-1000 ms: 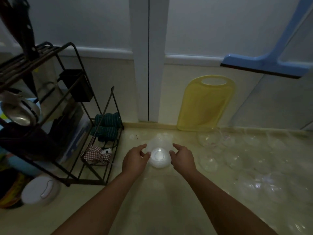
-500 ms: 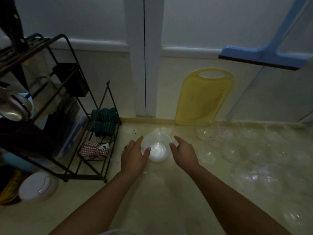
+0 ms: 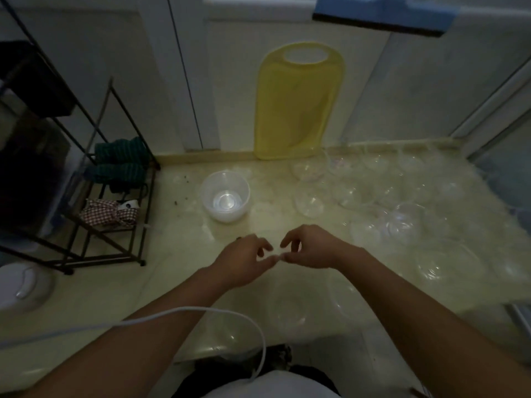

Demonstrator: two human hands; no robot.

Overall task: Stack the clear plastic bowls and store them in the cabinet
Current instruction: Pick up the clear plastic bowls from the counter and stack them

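Observation:
A stack of clear plastic bowls (image 3: pixel 225 196) stands upright on the pale counter (image 3: pixel 178 254), left of centre and near the back wall. Several single clear bowls (image 3: pixel 402 222) lie spread over the right half of the counter, and two more, such as one clear bowl (image 3: pixel 287 311), sit close to the front edge. My left hand (image 3: pixel 244 261) and my right hand (image 3: pixel 309 248) hover side by side in front of the stack, apart from it. Their fingers hang loosely curled, fingertips almost meeting, and hold nothing.
A yellow cutting board (image 3: pixel 298 101) leans on the back wall behind the bowls. A black wire rack (image 3: pixel 94 179) with folded cloths stands at the left. A white round lid (image 3: pixel 23 285) lies at the front left. A blue squeegee (image 3: pixel 382 15) hangs above. A white cable (image 3: pixel 201 313) crosses my left arm.
Both hands let go of the bowl stack and drew back toward me, coming together in front of it. The stack stays on the counter. The view has tilted further down.

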